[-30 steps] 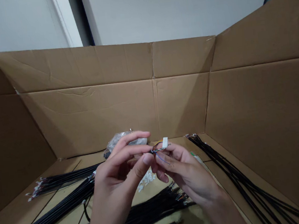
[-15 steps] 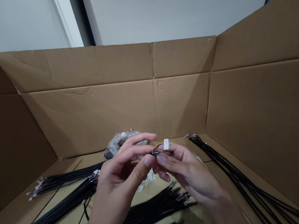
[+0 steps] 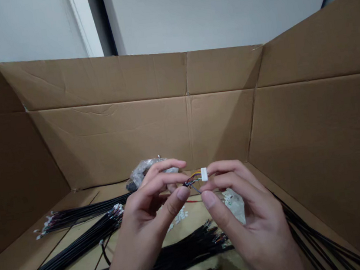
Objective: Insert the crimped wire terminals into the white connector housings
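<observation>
Between thumb and index finger, my left hand pinches a black cable where its thin coloured wires come out. Several of these wires run to a white plug housing at the right. A loose blue wire bends down from the cable, its end at the thumb tip of my right hand. My right hand is closed in a pinch on that blue wire, its index finger close beside the housing. The rest of the held cable is hidden behind my left hand.
Bundles of black cables lie at the left and below my hands, more at the right. Small white housings are scattered behind. A clear bag and a plastic-wrapped bundle stand farther back. Cardboard walls enclose everything.
My right hand has shifted right and turned, its fingers now above and its thumb below. The blue wire's end is now between them. My left hand keeps its pinch on the cable.
</observation>
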A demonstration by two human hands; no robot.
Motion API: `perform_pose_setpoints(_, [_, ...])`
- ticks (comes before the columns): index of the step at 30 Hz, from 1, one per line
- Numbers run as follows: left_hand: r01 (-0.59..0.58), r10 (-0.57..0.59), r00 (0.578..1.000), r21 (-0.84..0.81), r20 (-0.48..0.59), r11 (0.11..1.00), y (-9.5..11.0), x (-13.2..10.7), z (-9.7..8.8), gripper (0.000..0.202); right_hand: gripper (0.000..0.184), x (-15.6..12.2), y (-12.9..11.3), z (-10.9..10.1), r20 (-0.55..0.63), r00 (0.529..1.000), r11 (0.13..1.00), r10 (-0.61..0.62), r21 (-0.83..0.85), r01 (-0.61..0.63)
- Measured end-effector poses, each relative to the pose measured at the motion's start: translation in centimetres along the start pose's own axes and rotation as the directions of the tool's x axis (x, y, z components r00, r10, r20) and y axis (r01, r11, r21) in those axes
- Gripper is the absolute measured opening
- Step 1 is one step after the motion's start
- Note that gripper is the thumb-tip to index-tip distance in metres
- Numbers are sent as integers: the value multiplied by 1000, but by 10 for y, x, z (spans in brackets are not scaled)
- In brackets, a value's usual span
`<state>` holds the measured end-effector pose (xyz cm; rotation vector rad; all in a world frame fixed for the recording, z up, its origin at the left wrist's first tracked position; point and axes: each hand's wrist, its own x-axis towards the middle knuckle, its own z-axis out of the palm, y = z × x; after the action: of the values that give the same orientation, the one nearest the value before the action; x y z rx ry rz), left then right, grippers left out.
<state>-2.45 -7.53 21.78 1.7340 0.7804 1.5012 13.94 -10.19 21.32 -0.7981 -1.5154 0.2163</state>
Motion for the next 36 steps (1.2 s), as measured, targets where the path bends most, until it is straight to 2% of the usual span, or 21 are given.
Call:
perform_pose_setpoints(6, [56, -55, 998, -51, 19, 997, -2, 1, -1, 8, 14, -1, 1, 5, 44, 999, 997, -24, -67, 27])
perform_pose_setpoints(9, [60, -59, 998, -63, 19, 996, -2, 1, 1, 8, 12, -4, 4, 12, 65, 998, 1000, -3, -21, 4])
perform_pose_setpoints(17, [60, -59, 998, -79, 12, 995, -2, 3, 1, 8, 11, -6, 6, 20, 34, 996, 995, 78, 64, -80])
perform_pose_setpoints(24, [70, -68, 997, -93, 29, 993, -1, -2, -1, 8, 6, -2, 4, 10, 133, 981, 986, 143, 71, -153])
perform_pose_setpoints(30, [38, -38, 999, 20, 7, 999, 0, 0, 0, 8, 7, -2, 6, -3, 67, 984, 975, 167, 139, -175])
perform_pose_setpoints(36, [38, -38, 999, 31, -4, 999, -2, -1, 1, 8, 9, 1, 8, 0, 74, 985, 981, 153, 110, -161])
